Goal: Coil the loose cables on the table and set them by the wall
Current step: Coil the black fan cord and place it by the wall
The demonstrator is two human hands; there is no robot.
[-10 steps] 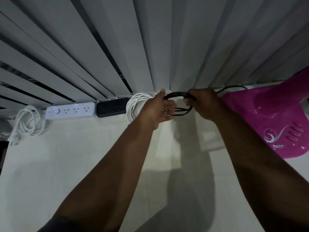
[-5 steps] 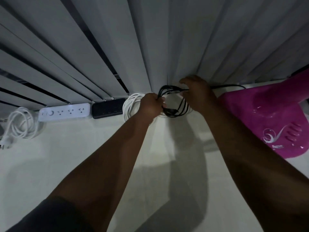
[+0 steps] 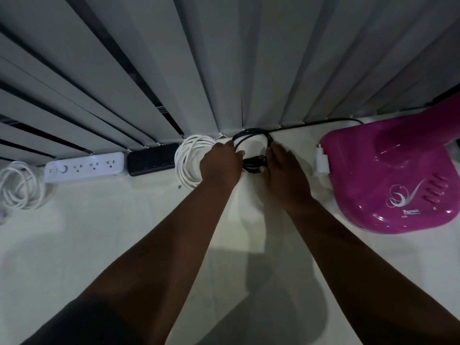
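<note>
A coiled black cable (image 3: 251, 135) lies on the white table (image 3: 124, 232) against the grey vertical blinds. My left hand (image 3: 220, 164) grips the coil's left side. My right hand (image 3: 283, 170) rests on its right side, fingers spread over the strands and the black plug near the bottom. One black strand runs on to the right along the blinds. Just left of my left hand sits a coiled white cable (image 3: 189, 161), partly hidden by that hand. Another white coil (image 3: 20, 185) lies at the far left.
A white power strip (image 3: 84, 166) and a black power strip (image 3: 151, 159) lie along the blinds. A magenta fan base (image 3: 398, 178) fills the right side, with a white charger plug (image 3: 322, 161) beside it. The blinds (image 3: 224, 58) close off the back.
Both hands lowered the black coil from above the table onto its surface by the blinds. My right hand went from pinching the loop's top to lying flat on its right side.
</note>
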